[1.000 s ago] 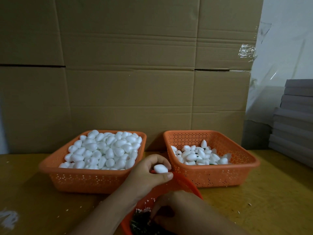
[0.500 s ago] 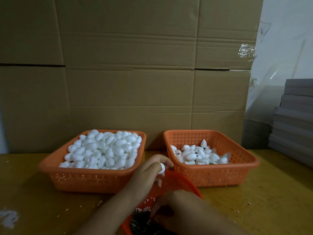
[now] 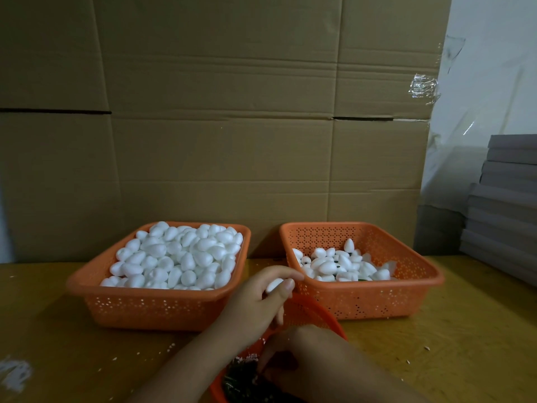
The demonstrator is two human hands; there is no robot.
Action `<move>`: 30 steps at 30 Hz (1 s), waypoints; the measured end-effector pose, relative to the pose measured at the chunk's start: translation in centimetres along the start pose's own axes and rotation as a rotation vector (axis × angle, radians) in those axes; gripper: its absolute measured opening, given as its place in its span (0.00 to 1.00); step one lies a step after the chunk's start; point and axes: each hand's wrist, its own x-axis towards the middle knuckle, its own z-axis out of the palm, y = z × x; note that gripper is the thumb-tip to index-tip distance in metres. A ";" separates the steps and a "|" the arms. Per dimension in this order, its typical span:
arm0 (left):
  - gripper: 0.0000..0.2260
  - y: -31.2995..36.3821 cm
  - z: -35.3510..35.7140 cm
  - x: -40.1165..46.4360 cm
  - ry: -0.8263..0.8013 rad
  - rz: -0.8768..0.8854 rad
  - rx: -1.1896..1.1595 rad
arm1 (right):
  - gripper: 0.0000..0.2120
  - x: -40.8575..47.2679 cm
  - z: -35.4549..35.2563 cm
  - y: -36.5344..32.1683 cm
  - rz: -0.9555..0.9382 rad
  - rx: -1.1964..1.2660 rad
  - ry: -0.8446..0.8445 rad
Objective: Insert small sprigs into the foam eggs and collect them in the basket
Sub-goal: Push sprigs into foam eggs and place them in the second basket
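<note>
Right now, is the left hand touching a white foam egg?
Touching. The head view shows the left hand pinching one foam egg between thumb and curled fingers, above the round bowl's rim.

The foam egg [image 3: 273,284] held in the left hand [image 3: 255,303] is mostly covered by its thumb and fingers, only a white sliver showing. The right hand [image 3: 302,359] hides its own fingertips in the dark sprigs [image 3: 241,382], so whether it pinches one cannot be told. The round orange bowl [image 3: 316,311] at the counter's near edge is cut off by the bottom of the picture and largely hidden by both hands.
</note>
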 end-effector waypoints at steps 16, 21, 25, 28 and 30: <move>0.22 0.6 0.0 -0.1 0.021 -0.032 -0.085 | 0.11 1.3 0.6 0.4 0.047 -0.064 -0.014; 0.20 0.3 -0.3 0.0 0.085 -0.023 -0.037 | 0.11 0.8 -0.1 0.4 0.048 -0.066 -0.003; 0.11 0.3 -0.1 0.1 0.107 -0.013 -0.108 | 0.13 0.6 0.5 -0.6 0.012 -0.012 0.168; 0.03 0.3 -0.1 0.2 0.106 0.019 -0.097 | 0.11 0.4 0.0 -1.2 -0.014 -0.101 0.124; 0.10 0.4 -0.2 0.1 0.109 0.044 -0.049 | 0.10 0.2 -0.4 -1.0 -0.003 -0.087 0.053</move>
